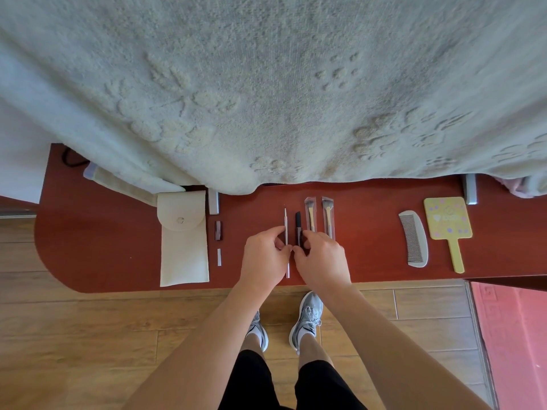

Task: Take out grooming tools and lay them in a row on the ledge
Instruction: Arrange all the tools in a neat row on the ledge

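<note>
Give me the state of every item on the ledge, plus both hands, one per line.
cream pouch: flat on ledge, flap closed.
white stick tool: flat, pinched by left hand.
black tool: flat, lower end gripped by right hand.
two brushes: side by side, inside clear sleeves.
comb: flat, untouched.
hand mirror: flat, patterned side up.
dark red tube: flat beside pouch.

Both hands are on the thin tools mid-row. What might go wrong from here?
1. The thin white stick, pinched by the left hand, ends close to the front edge of the ledge; a nudge might send it to the floor.
2. The right hand, on the black tool, sits right beside the wrapped brushes and may knock them askew.
</note>
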Tool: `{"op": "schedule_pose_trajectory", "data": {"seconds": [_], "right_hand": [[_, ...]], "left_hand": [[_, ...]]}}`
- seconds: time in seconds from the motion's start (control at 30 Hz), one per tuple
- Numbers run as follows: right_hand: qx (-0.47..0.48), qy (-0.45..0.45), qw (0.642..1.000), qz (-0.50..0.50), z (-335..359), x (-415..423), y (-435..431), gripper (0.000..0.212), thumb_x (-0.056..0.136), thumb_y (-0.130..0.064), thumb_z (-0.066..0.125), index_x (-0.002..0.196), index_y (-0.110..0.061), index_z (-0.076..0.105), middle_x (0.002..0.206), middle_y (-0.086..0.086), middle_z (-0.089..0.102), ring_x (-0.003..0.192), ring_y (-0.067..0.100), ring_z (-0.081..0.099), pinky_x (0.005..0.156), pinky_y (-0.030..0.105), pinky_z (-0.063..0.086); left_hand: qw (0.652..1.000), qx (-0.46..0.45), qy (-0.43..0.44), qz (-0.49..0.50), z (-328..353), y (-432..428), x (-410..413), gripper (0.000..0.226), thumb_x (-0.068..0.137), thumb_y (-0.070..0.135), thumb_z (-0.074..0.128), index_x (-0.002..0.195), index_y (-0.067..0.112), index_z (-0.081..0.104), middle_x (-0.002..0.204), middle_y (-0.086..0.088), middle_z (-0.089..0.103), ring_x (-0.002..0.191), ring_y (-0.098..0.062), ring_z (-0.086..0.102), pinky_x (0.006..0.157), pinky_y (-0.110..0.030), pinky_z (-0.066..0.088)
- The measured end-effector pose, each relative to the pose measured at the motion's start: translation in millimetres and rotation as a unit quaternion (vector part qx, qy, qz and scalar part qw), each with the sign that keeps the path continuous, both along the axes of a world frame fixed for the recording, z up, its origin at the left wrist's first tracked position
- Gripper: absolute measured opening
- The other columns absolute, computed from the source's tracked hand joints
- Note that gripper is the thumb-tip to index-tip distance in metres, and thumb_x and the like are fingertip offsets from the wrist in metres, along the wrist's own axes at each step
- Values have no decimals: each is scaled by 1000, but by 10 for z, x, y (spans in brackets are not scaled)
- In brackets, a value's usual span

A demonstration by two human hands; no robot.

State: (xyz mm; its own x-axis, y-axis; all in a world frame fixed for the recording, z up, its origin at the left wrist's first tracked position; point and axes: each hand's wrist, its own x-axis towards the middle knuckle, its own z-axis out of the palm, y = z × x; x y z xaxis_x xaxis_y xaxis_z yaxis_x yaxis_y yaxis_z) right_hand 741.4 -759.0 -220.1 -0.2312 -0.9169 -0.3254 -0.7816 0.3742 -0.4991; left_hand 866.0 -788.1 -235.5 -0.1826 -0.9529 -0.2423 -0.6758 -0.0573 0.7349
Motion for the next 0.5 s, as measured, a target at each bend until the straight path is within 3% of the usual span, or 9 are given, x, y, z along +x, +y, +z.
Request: {"op": "schedule_pose_trajectory", "data": {"seconds": [0.2, 0.37, 0.5], "right_hand": [[-2, 6, 1000, -2, 22, -10, 15, 28, 93, -27, 63, 116, -12, 66, 83, -8, 54, 70, 10, 53, 61, 15, 37], [-9, 2, 1000, -9, 55, -9, 23, 29, 93, -27, 63, 118, -13, 65, 86, -9, 55, 70, 8, 52, 56, 8, 32], [-15, 3, 1000, -10, 69, -7, 18, 36, 92, -29, 63, 124, -15, 63, 95, -4, 63, 74, 7, 52, 64, 15, 42]], "left_hand": [[1000, 7, 1, 11, 0, 10, 6, 45, 83, 16, 79, 126, 12, 67, 74, 7, 69, 71, -6, 65, 81, -25, 57], [1000, -5, -3, 23, 36, 27, 29, 46, 82, 17, 80, 126, 11, 67, 75, 7, 68, 73, -7, 65, 84, -27, 57], [999, -14, -9, 28, 79, 31, 67, 46, 82, 19, 80, 125, 11, 67, 77, 7, 68, 72, -7, 65, 87, -26, 56]]}}
